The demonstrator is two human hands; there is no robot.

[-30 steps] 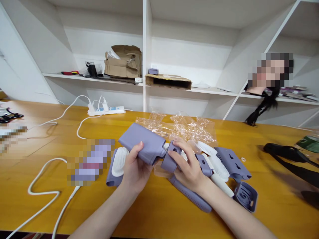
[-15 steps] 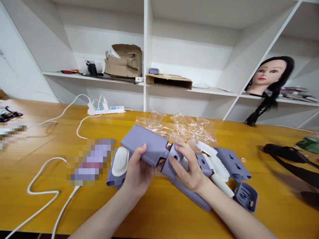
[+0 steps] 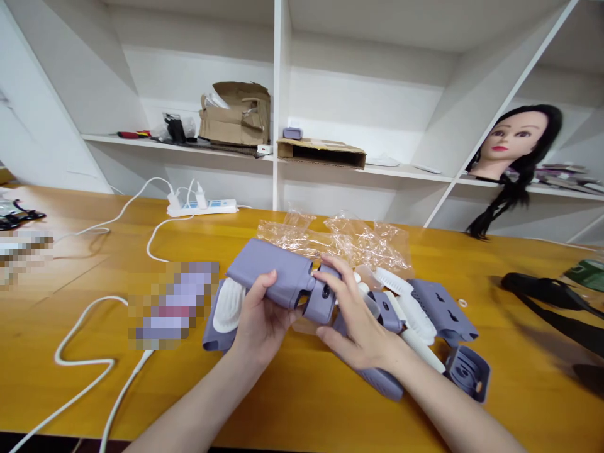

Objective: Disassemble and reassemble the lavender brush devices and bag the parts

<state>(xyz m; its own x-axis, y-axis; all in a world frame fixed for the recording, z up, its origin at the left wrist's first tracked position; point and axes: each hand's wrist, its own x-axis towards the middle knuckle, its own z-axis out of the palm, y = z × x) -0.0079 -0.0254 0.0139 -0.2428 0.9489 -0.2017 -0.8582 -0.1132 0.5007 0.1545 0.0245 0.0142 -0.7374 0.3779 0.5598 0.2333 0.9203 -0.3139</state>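
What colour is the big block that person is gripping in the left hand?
Muted lavender-purple block, plain with no pattern; the head view shows it best.

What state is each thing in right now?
purple body: held off the table, tilted
purple end piece: butted against the body's end; locked or not, unclear
left hand: shut on purple body
right hand: pinching purple end piece
power strip: plugs inserted
cardboard box: flaps open
plastic bags: crumpled, on the table

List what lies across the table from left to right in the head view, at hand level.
White cable → white oval pad → left hand gripping the purple housing → purple end piece → right hand pinching it → purple slotted plate → black strap.
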